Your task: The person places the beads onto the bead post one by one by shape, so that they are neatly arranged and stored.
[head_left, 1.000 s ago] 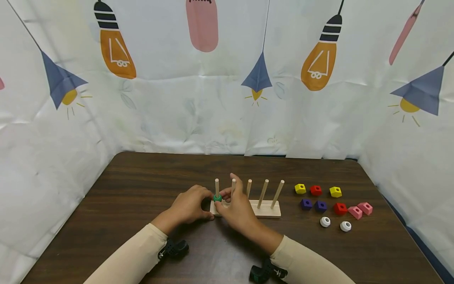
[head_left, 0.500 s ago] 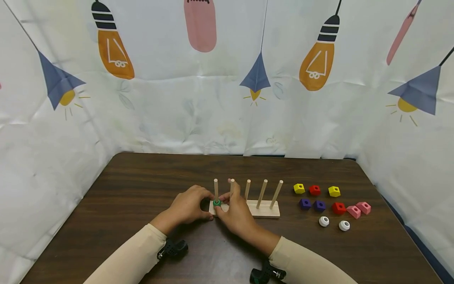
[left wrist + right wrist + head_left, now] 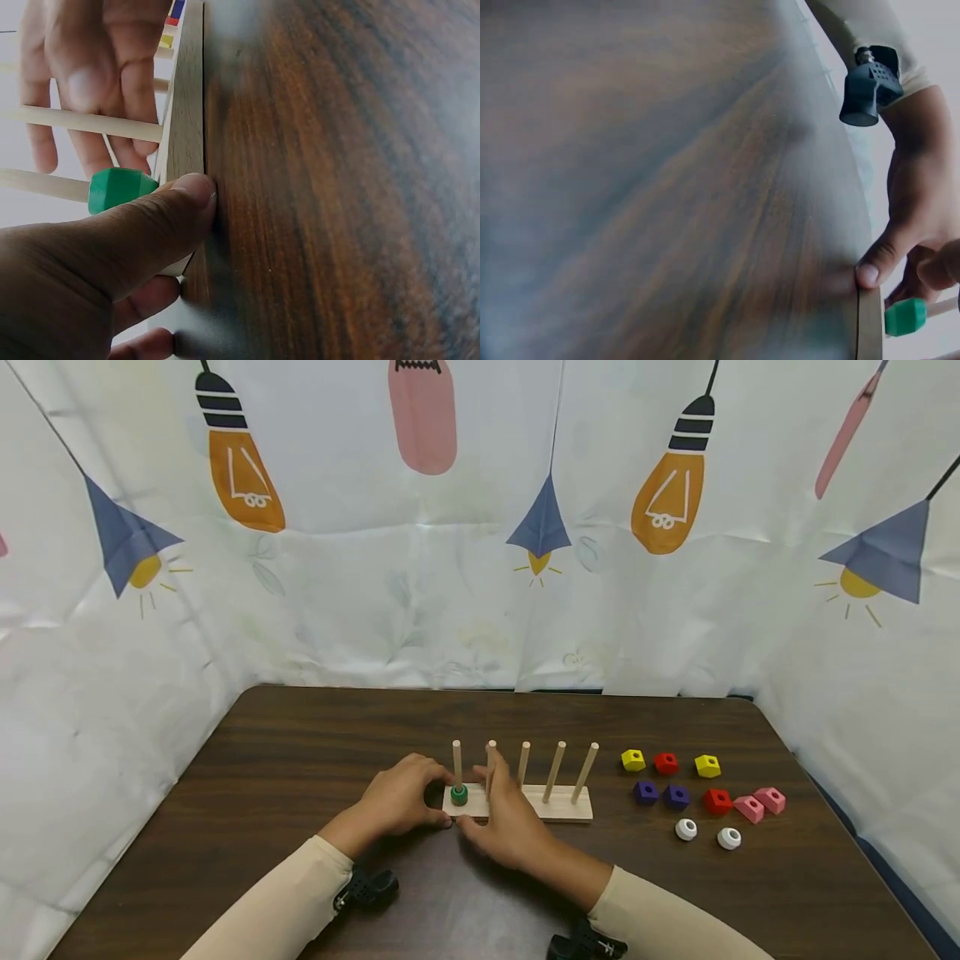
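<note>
A pale wooden peg board (image 3: pixel 566 810) with several upright pegs lies on the table. A green faceted bead (image 3: pixel 459 795) sits low on its leftmost peg, against the base. My left hand (image 3: pixel 405 792) grips the board's left end, its thumb (image 3: pixel 176 206) pressed on the front edge and its other fingers behind. Over the second peg from the left is my right hand (image 3: pixel 510 822), fingers extended and parted, holding nothing. In the left wrist view its fingers (image 3: pixel 86 82) reach past the pegs, apart from the bead.
To the board's right lie loose beads: yellow (image 3: pixel 633 760), red (image 3: pixel 717 802), purple (image 3: pixel 646 792), pink (image 3: pixel 750 808) and white (image 3: pixel 686 829). The dark wooden table (image 3: pixel 315 727) ends at a patterned white curtain (image 3: pixel 337 602).
The green bead has slid down the leftmost peg to the base. My right fingers have let go of it and drawn off to the right. The left hand keeps its grip.
</note>
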`<state>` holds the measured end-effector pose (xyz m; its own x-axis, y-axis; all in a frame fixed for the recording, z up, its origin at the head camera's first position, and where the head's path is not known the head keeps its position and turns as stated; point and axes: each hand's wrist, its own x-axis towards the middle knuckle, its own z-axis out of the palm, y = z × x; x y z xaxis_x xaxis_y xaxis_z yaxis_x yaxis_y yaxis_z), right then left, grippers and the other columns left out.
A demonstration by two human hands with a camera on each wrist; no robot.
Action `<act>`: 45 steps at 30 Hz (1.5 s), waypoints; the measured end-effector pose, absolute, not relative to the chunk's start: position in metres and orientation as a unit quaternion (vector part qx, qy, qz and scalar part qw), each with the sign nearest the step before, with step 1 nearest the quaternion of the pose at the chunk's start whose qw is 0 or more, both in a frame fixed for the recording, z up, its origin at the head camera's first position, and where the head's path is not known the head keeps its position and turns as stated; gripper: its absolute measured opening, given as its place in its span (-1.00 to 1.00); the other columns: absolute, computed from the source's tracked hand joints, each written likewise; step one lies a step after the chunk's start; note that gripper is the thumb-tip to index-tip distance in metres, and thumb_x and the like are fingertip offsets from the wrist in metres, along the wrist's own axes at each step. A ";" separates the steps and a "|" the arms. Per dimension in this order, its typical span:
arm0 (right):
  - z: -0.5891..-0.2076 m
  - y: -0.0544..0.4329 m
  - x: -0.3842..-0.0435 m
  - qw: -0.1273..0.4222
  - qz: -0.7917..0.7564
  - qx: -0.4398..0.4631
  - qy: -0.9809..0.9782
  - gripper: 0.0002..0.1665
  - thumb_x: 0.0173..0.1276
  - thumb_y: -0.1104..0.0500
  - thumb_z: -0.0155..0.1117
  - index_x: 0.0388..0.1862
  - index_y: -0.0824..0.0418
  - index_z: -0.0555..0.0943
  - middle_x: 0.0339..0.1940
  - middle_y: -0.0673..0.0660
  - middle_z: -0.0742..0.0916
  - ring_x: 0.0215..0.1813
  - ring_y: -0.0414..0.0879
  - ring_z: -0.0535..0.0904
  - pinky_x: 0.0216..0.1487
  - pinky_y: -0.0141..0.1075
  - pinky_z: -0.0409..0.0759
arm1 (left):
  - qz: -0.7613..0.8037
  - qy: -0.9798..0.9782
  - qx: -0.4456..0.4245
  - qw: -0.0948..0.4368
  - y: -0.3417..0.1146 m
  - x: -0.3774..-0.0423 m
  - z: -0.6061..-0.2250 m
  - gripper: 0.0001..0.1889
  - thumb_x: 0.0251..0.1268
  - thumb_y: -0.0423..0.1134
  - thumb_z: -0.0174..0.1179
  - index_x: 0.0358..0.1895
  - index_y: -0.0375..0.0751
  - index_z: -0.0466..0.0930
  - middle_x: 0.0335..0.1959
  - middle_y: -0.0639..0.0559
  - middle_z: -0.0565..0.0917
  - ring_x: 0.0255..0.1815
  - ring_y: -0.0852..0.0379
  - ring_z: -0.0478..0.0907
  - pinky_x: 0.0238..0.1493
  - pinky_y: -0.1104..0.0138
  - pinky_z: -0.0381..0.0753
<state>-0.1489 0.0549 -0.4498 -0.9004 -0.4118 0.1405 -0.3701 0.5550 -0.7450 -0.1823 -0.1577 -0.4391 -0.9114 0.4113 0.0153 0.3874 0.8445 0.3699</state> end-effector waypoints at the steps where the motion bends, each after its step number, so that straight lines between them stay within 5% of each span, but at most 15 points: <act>1: -0.449 0.058 -0.147 0.033 -0.405 -0.227 0.885 0.22 0.38 0.09 0.44 0.65 0.30 -0.23 0.49 0.29 0.44 0.40 0.16 0.47 0.26 0.05 0.48 | 0.186 0.960 0.208 0.032 -0.158 -0.182 -0.439 -0.51 -0.07 0.01 0.65 0.01 0.17 0.74 0.06 0.16 0.66 0.22 0.03 0.51 -0.02 -0.12 0.59; 12: -0.441 0.099 -0.127 0.057 -0.342 -0.296 0.890 0.15 0.35 0.11 0.44 0.65 0.28 -0.10 0.49 0.29 0.46 0.49 0.12 0.36 0.40 0.07 0.35 | 0.185 0.961 0.204 0.038 -0.158 -0.181 -0.437 -0.50 -0.06 0.04 0.64 0.03 0.14 0.74 0.08 0.14 0.67 0.22 0.02 0.51 0.02 -0.12 0.57; 21: -0.438 0.149 -0.120 0.051 -0.272 -0.320 0.906 -0.22 0.42 0.08 0.39 0.53 0.17 0.31 0.40 0.12 0.55 0.41 0.02 0.45 0.32 0.05 0.44 | 0.184 0.961 0.201 0.039 -0.157 -0.181 -0.438 -0.49 -0.06 0.04 0.64 0.04 0.16 0.74 0.10 0.14 0.66 0.25 0.01 0.50 0.01 -0.16 0.56; 31: -0.438 0.211 -0.123 0.001 -0.250 -0.309 0.918 -0.44 0.41 0.07 0.43 0.34 0.11 0.52 0.24 0.05 0.65 0.26 0.02 0.58 0.18 0.04 0.56 | 0.186 0.961 0.200 0.039 -0.157 -0.181 -0.437 -0.50 -0.05 0.04 0.64 0.04 0.17 0.74 0.11 0.12 0.66 0.26 0.00 0.50 0.01 -0.17 0.56; 45: -0.433 0.285 -0.121 -0.069 -0.190 -0.220 0.954 -0.49 0.21 0.18 0.58 0.13 0.15 0.63 0.06 0.05 0.71 0.08 0.01 0.65 0.01 0.00 0.64 | 0.186 0.961 0.203 0.039 -0.157 -0.181 -0.439 -0.49 -0.05 0.05 0.64 0.04 0.16 0.73 0.11 0.13 0.66 0.26 0.00 0.50 0.02 -0.17 0.56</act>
